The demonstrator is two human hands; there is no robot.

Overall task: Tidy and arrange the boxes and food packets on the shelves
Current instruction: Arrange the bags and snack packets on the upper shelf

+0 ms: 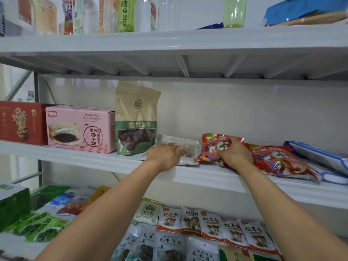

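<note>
Head view onto white shelving, both hands up at the middle shelf [75, 154]. Pressing down with the left hand [165, 155], palm down and fingers straight, on a silvery packet [189, 150] lying flat near the shelf's front edge, just right of an upright kraft pouch [135, 117] of dates. Gripping a red packet [211, 146] with the right hand [234, 156], fingers curled over its far edge and thumb on the near side; packet just right of the silvery one, touching it or nearly so. Further right, overlapped by the first, a second red packet [280, 162], then blue-and-white packets [320, 157] at the right end. Left of the pouch, touching it, a pink box [79, 129], then a dark red box [20, 123]. Below, rows of mushroom packets [216, 227]. Above, on the top shelf [169, 40], standing bottles [126, 14].
</note>
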